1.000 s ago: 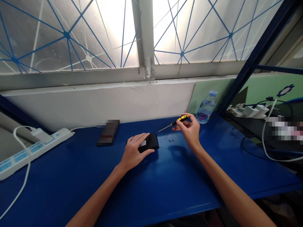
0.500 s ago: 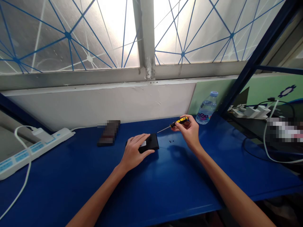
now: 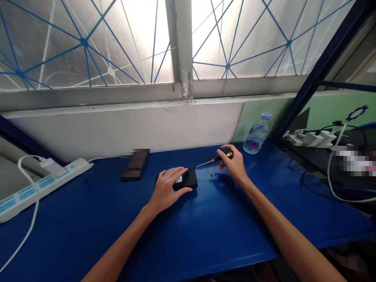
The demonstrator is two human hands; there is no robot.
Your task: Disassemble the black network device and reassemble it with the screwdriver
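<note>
A flat black box-shaped device (image 3: pixel 191 179) with a white label lies on the blue table. My left hand (image 3: pixel 168 188) spreads over it, fingers across the top and thumb along the near edge, holding it down. In my right hand (image 3: pixel 233 162) is a screwdriver (image 3: pixel 217 158) with a yellow and black handle. Its thin shaft slants down to the left, the tip at the device's far right corner. Whether the tip touches is too small to tell. Several tiny dark bits (image 3: pixel 212 175), perhaps screws, lie just right of the device.
A water bottle (image 3: pixel 257 135) stands at the back right by the wall. A dark, blurred-out flat object (image 3: pixel 136 165) lies at the back left. The white power strip (image 3: pixel 44 188) with its cable runs along the left side. Blue table (image 3: pixel 188 243) extends to the front edge.
My right hand has shifted slightly down, and the screwdriver handle has dropped, so its shaft lies flatter. More of the handle is now covered by the fingers. My left hand stays on the device.
</note>
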